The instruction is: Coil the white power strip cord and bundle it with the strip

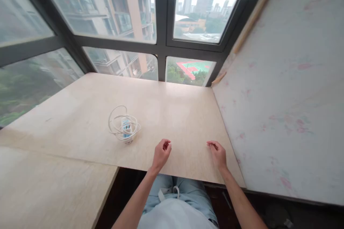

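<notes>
My left hand (pixel 162 153) hovers over or rests on the beige tabletop near its front edge, fingers loosely curled in, with nothing visible in them. Farther right, my right hand (pixel 218 154) is held the same way, its fingers pressed together and no object showing. A gap of bare tabletop (pixel 188 154) lies between the two hands. Ahead and to the left of my left hand sits a small white and blue power strip (pixel 127 126). Its white cable (pixel 114 132) is looped loosely around and over it, hiding part of its face.
A dark-framed window (pixel 161 18) runs along the back and left of the table. On the right rises a wall with faded floral paper (pixel 282 96). A second beige surface (pixel 48 189) adjoins at the lower left. My legs (pixel 185 186) are under the front edge.
</notes>
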`<state>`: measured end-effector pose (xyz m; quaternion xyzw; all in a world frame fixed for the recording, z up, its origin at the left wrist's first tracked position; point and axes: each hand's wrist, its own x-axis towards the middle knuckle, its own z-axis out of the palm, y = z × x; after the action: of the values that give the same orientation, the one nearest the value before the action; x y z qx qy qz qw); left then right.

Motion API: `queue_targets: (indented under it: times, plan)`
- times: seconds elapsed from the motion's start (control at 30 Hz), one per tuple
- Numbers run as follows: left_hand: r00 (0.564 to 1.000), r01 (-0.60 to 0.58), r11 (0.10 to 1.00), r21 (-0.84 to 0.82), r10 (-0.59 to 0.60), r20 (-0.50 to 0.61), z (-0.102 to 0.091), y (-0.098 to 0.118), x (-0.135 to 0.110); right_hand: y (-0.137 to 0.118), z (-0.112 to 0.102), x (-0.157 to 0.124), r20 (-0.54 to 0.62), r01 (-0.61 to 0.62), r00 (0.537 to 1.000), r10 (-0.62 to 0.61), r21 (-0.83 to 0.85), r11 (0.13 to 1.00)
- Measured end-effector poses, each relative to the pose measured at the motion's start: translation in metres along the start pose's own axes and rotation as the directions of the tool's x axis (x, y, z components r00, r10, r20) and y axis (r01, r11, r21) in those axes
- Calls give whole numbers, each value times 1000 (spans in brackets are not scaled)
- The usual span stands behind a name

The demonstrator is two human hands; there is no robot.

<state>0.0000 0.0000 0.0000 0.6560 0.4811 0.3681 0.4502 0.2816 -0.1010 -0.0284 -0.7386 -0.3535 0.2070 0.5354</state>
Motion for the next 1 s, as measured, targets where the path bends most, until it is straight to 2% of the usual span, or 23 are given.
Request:
queue_targets:
  times: [0.07, 0.13, 0.3, 0.6, 1.0]
  plan:
    - [996, -75, 991, 110, 69, 57, 12, -6, 3, 0, -1, -4, -28, 21, 999, -21, -24, 1000]
    - [991, -132, 964, 233, 119, 67, 19, -12, 6, -1, 2, -5, -33, 39, 999, -40, -41, 998]
    - [992, -127, 906, 403, 122, 37, 28, -20, 9, -6, 9, -4, -40, 66, 997, -71, -104, 992]
    - [983, -176, 901, 396, 181, 25, 27, -20, 6, -9, 7, -6, -14, 76, 997, -79, -126, 989]
    - [983, -180, 914, 364, 181, 32, 27, -18, 3, -4, 7, -5, -21, 62, 998, -65, -151, 987]
